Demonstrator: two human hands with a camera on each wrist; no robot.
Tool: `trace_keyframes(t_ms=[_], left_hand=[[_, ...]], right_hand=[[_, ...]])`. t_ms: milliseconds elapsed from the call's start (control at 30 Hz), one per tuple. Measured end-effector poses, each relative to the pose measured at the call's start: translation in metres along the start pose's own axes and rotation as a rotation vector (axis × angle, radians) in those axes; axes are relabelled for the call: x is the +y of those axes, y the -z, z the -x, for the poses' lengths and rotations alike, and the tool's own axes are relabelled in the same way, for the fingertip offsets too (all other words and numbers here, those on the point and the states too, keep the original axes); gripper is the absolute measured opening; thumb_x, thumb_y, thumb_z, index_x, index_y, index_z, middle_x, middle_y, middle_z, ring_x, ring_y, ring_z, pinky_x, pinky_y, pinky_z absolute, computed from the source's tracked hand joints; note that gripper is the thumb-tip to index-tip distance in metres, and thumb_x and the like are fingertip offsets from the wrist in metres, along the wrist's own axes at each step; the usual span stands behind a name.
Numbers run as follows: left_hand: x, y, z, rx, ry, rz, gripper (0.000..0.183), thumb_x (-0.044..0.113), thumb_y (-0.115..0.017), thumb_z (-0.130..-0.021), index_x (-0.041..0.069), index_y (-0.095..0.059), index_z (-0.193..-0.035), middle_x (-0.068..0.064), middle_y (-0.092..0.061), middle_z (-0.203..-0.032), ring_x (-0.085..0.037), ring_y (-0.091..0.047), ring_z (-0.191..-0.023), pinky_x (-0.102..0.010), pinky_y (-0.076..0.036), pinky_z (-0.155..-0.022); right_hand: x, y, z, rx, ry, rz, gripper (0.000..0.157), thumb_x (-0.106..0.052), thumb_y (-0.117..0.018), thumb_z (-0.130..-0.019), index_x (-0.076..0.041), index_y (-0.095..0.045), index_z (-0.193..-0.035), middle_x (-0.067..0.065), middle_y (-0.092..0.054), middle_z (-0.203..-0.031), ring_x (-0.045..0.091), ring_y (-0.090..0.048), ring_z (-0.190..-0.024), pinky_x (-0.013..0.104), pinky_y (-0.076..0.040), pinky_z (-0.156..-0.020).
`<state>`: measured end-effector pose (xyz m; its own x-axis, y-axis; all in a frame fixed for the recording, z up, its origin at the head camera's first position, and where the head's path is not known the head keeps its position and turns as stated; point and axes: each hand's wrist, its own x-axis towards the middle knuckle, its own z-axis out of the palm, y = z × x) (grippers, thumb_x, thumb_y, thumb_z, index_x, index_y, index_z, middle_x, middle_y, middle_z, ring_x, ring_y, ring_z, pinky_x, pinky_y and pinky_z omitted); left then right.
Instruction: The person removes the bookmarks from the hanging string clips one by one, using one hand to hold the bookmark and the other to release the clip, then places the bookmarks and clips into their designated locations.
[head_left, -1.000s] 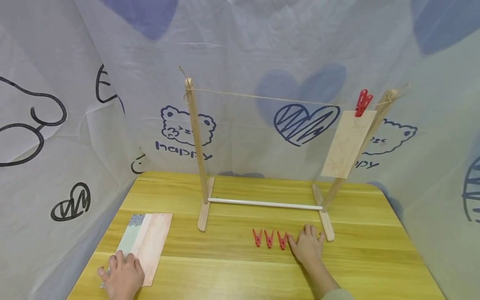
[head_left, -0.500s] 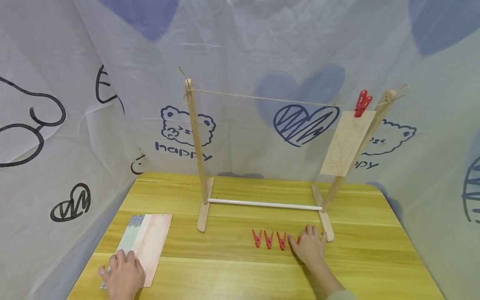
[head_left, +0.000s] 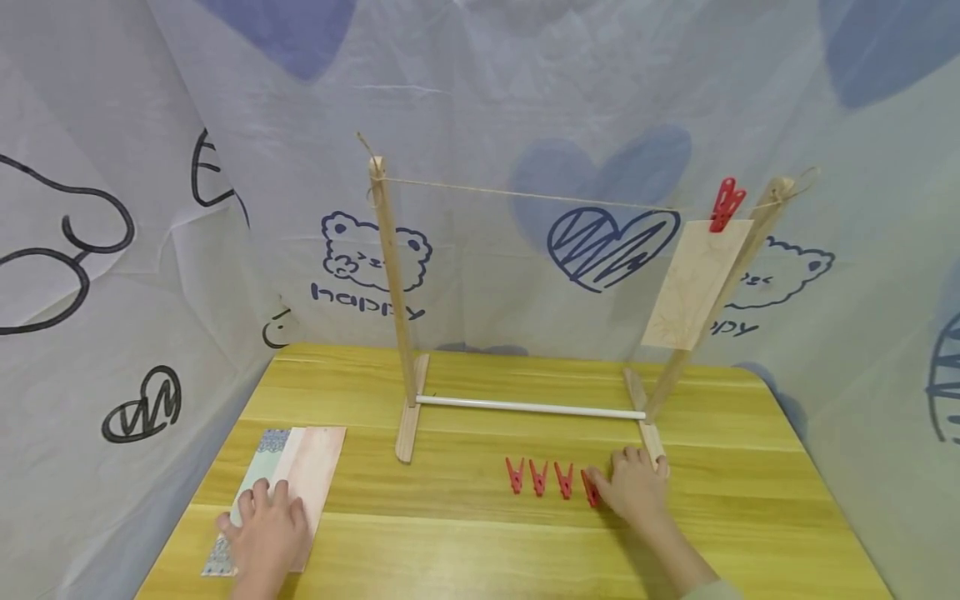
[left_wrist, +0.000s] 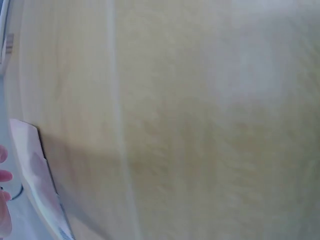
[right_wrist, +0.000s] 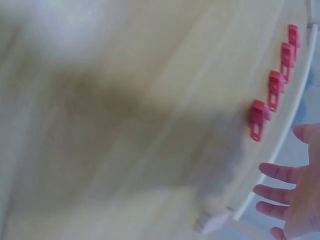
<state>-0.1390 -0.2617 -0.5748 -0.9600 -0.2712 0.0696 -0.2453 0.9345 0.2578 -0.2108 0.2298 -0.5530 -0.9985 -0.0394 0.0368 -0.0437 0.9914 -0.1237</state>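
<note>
A row of several red clothespins lies on the table, the rightmost clothespin (head_left: 590, 488) beside the thumb of my right hand (head_left: 634, 487). In the right wrist view that hand's fingers (right_wrist: 280, 195) are spread, apart from the nearest clothespin (right_wrist: 258, 120). My left hand (head_left: 267, 525) is over the stack of paper strips (head_left: 313, 467), partly hiding it; its fingers are loosely bent. Whether they touch the paper I cannot tell. In the left wrist view only some fingertips and the strips' edge (left_wrist: 34, 160) show.
A wooden stand has a left post (head_left: 393, 283), a right post (head_left: 667, 383), a white bottom rod (head_left: 525, 407) and a string (head_left: 517, 195) between the tops. From the string hangs a beige paper strip (head_left: 693, 287) under a red clothespin (head_left: 726, 206). A patterned cloth (head_left: 480, 108) backs the table.
My right hand has moved slightly right, uncovering the rightmost clothespin. My left hand has shifted a little right and up over the strips. The hanging strip sways slightly.
</note>
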Motion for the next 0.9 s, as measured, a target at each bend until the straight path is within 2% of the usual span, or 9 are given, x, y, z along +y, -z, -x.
trace_keyframes(t_ms=[167,467,700,900], left_hand=[[0.014,0.003,-0.003,0.029,-0.046,0.033,0.040,0.025,-0.041,-0.093,-0.002,-0.041,-0.123,-0.026,-0.029,-0.125,-0.047,-0.021,-0.116,-0.068,-0.008,-0.088],[0.045,0.005,-0.013,0.128,-0.142,0.071,0.045,0.030,-0.049,-0.089,0.004,-0.041,-0.125,-0.022,-0.033,-0.127,-0.044,-0.027,-0.115,-0.066,-0.012,-0.088],[0.068,0.006,-0.022,0.138,-0.197,0.083,0.053,0.034,-0.053,-0.087,0.004,-0.040,-0.130,-0.022,-0.035,-0.128,-0.042,-0.028,-0.116,-0.065,-0.013,-0.089],[0.088,0.007,-0.031,0.144,-0.242,0.112,0.053,0.036,-0.054,-0.087,0.006,-0.041,-0.129,-0.021,-0.037,-0.129,-0.042,-0.029,-0.116,-0.064,-0.013,-0.089]], right_hand=[[-0.001,0.022,0.000,0.014,0.028,-0.001,0.055,-0.048,-0.050,-0.088,0.000,-0.057,-0.114,0.022,-0.052,-0.118,0.040,-0.043,-0.111,0.061,-0.020,-0.094],[-0.002,0.052,-0.001,0.133,0.110,0.028,0.054,-0.049,-0.054,-0.086,-0.002,-0.057,-0.114,0.021,-0.055,-0.115,0.040,-0.047,-0.110,0.059,-0.028,-0.092],[-0.002,0.079,-0.002,0.204,0.149,0.022,0.054,-0.045,-0.059,-0.084,-0.002,-0.055,-0.116,0.022,-0.055,-0.115,0.041,-0.049,-0.107,0.058,-0.033,-0.089],[-0.001,0.102,-0.003,0.254,0.165,0.043,0.054,-0.044,-0.062,-0.082,-0.001,-0.055,-0.114,0.023,-0.055,-0.115,0.042,-0.050,-0.106,0.057,-0.034,-0.088]])
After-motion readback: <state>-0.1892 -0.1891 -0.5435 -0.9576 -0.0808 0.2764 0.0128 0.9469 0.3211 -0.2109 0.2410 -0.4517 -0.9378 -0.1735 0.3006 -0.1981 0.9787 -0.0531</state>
